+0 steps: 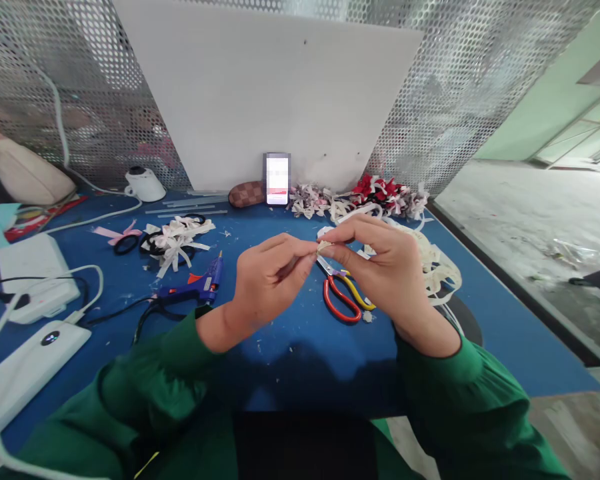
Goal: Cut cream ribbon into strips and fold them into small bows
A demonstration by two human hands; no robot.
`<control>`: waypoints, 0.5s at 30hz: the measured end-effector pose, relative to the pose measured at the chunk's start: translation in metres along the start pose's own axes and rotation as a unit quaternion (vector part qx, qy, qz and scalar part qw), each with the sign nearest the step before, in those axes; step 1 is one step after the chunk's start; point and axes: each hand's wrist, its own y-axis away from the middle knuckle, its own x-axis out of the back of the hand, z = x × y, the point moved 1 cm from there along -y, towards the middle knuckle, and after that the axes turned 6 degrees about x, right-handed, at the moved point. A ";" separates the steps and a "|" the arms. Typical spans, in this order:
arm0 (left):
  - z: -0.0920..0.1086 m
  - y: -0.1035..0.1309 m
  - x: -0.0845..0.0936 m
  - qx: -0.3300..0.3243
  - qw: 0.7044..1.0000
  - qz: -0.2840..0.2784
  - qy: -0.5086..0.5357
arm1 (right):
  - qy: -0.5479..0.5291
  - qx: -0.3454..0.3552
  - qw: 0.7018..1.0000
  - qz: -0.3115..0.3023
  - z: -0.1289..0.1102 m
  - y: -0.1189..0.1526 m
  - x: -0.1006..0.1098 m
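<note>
My left hand point(273, 280) and my right hand point(380, 267) meet over the middle of the blue table. Between their pinched fingertips is a small cream piece of ribbon point(323, 246), mostly covered by the fingers. Both hands grip it. Just below lie scissors point(341, 300) with one red and one yellow handle, their blades partly under my right hand. A loose length of cream ribbon point(443, 270) is heaped beyond my right wrist. To the left of my left hand, a blue glue gun point(200, 283) rests on the table.
Ribbon bows point(180, 237) with black hair ties lie at the left, and red and white bows point(380, 190) at the back right. A phone point(277, 180) leans against the white board point(275, 87). A power strip point(35, 373) and cables occupy the left edge.
</note>
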 end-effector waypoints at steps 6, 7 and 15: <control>-0.004 -0.001 -0.003 0.208 0.962 -0.043 0.170 | 0.052 0.004 0.998 0.044 0.000 -0.002 0.004; -0.004 -0.001 -0.004 0.225 0.954 -0.043 0.191 | 0.055 0.003 0.997 0.048 0.000 -0.003 0.006; -0.005 0.005 -0.004 0.125 0.981 -0.031 0.148 | 0.083 0.002 0.995 0.060 0.002 -0.004 0.016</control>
